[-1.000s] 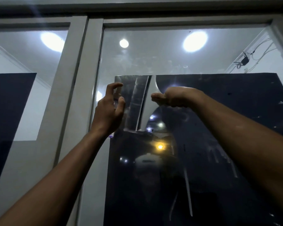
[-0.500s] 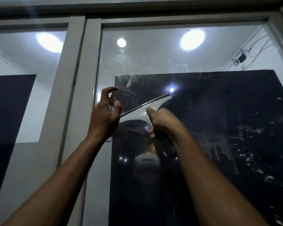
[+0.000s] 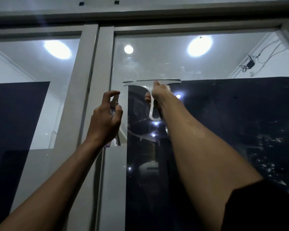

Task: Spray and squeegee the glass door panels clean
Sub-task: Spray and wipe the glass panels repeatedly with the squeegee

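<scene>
I face two glass door panels, the right glass panel [image 3: 165,60] and the left glass panel [image 3: 23,67], in a pale frame. My right hand [image 3: 159,93] grips the handle of a clear squeegee [image 3: 151,81]. Its blade lies level against the right panel, along the top edge of a dark sheet behind the glass. My left hand [image 3: 105,120] holds a small spray bottle [image 3: 114,104] upright beside the frame post, index finger curled over its nozzle. Most of the bottle is hidden by the fingers.
The vertical frame posts [image 3: 88,90] split the two panels, and a top rail [image 3: 140,19] runs above. Dark sheets [image 3: 240,122] cover the lower glass on both sides. Ceiling lights [image 3: 199,46] and hanging cables [image 3: 250,64] show through the glass. Droplets speckle the lower right pane.
The squeegee has swung from upright through a slant to level and risen to the dark sheet's top edge. My right arm stretched upward. My left hand kept its place with the bottle.
</scene>
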A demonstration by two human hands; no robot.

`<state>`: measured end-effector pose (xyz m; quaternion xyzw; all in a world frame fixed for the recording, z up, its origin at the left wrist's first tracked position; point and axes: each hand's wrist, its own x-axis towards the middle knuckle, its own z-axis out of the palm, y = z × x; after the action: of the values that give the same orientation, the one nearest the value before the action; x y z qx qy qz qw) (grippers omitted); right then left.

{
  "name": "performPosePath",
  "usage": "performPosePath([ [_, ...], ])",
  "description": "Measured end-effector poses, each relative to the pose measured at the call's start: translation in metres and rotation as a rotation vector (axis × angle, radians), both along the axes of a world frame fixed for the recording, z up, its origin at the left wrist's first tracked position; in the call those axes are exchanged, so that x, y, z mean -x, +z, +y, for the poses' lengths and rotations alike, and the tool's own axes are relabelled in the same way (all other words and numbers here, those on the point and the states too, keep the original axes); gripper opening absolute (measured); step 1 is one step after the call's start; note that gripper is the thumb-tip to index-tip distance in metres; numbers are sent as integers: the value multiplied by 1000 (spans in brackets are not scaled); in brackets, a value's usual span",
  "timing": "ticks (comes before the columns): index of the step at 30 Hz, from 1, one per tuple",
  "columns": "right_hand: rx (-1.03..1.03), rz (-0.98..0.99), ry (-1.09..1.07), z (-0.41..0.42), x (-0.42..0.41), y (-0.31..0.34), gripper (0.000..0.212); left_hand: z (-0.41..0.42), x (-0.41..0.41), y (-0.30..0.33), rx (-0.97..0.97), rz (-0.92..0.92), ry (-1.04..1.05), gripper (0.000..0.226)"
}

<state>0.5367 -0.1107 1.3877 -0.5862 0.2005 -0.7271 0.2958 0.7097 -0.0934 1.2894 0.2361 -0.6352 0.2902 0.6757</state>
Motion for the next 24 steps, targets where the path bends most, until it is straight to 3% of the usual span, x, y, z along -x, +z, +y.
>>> performPosePath([
  [2, -85, 22, -19, -1, -2, -16, 28, 1, -5, -4, -13, 6, -12, 37],
  [5, -104, 134, -167, -5, -4, -78, 47, 0, -7, -16, -23, 15, -17, 36],
  [8, -156, 159, -151, 7, -2, -129, 54, 1, -8, -27, -46, 25, -25, 37],
  [10, -134, 131, -117, 9, -2, -122, 50, 1, -8, -31, -55, 16, -16, 37],
  [14, -99, 53, -63, 4, -13, -40, 33, 2, -11, -25, -59, 11, -5, 37],
  [17, -163, 144, -87, 8, -15, 0, 33, 4, -10, -23, -69, 21, -3, 37],
  [21, -95, 220, -212, 13, -3, -41, 32, 9, -5, -33, -89, 2, -41, 37],
  [24, -147, 332, -330, 15, 14, -112, 47, 9, -2, -44, -106, -7, -53, 37],
])
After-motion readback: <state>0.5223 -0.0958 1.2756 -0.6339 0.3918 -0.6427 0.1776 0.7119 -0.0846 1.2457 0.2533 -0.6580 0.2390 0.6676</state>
